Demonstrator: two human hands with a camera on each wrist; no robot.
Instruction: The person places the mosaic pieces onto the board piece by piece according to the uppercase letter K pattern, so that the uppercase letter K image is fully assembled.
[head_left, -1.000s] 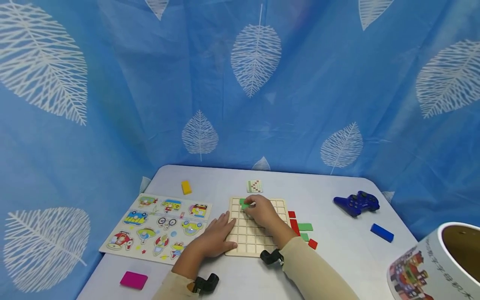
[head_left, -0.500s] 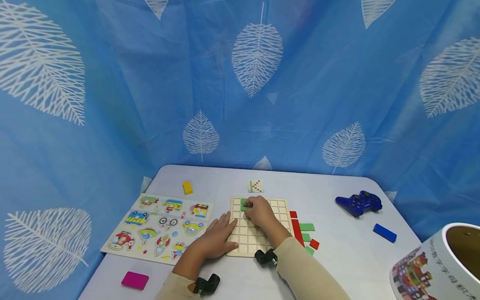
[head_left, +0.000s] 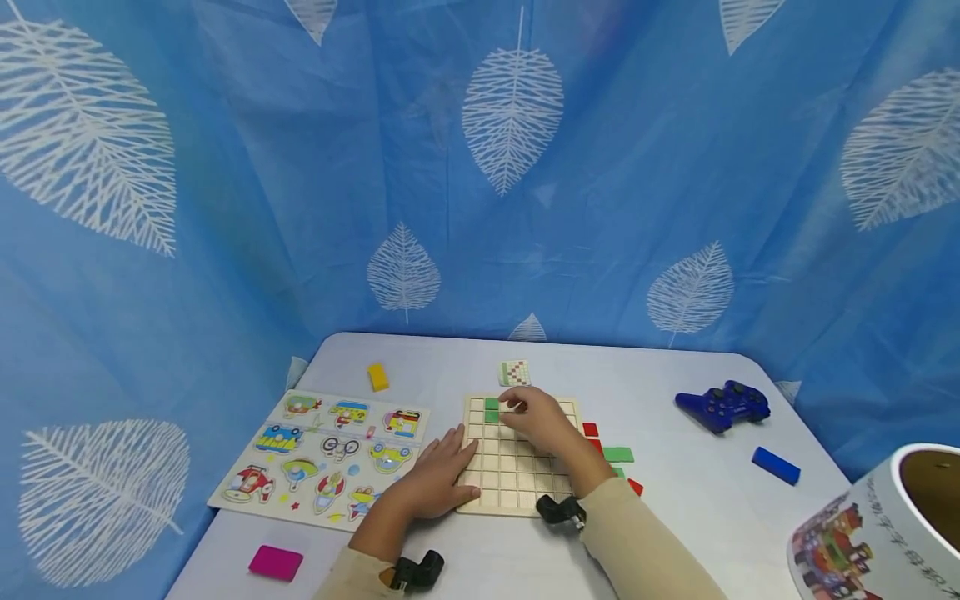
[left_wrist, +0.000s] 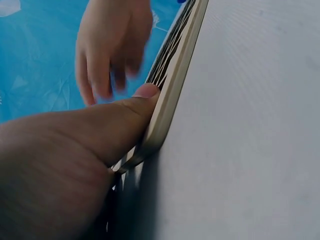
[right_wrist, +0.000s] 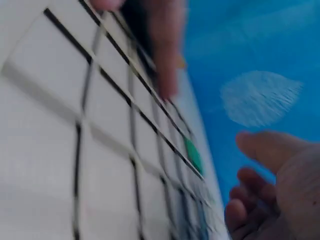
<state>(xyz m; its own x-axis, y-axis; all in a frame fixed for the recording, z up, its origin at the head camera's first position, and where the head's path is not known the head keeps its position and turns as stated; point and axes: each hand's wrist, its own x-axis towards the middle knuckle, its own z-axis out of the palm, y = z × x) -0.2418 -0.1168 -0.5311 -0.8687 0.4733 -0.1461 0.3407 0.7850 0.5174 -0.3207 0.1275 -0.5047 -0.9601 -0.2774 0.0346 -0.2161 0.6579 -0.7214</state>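
1. My left hand (head_left: 441, 477) lies flat on the near left corner of the grid board (head_left: 517, 479); its fingers are straight and hold nothing, with the thumb pressed on the board's edge.
2. My right hand (head_left: 542, 421) hovers over the far part of the board, fingers loosely curled and empty as far as I can see.
3. The green piece (head_left: 491, 409) sits in the far left squares, just left of my right fingertips, its long axis running away from me.
4. My right hand is the nearer one. Spare red and green pieces (head_left: 617, 455) lie on the worktop (head_left: 675, 500) right of the board.
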